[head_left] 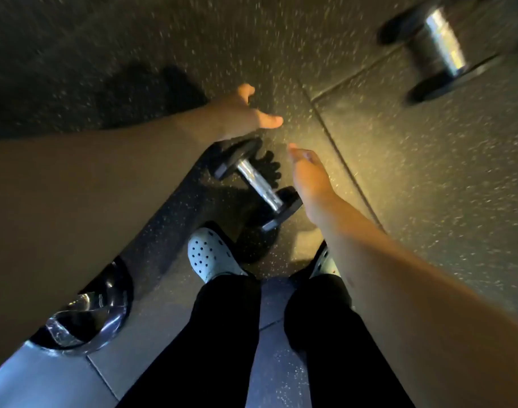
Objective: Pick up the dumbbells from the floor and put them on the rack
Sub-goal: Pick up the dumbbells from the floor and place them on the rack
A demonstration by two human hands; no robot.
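Dumbbell point(256, 182) laid on floor point(399, 178). Left hand point(237, 114) and right hand point(310, 175) above it: fingers spread, nothing gripped.

Left hand point(237, 113) stretched forward above floor point(413, 172), fingers spread, empty. Right hand point(309, 172) reaching forward beside it, fingers loose, empty. Near dumbbell point(256, 184) lying on floor between both hands, chrome handle, black ends, just ahead of pale clog point(206, 254). Far dumbbell point(440, 45) at far right, blurred, well apart. Third dumbbell point(87, 316) at near left, partly hidden under left forearm. Black trousers point(222, 334) at bottom.
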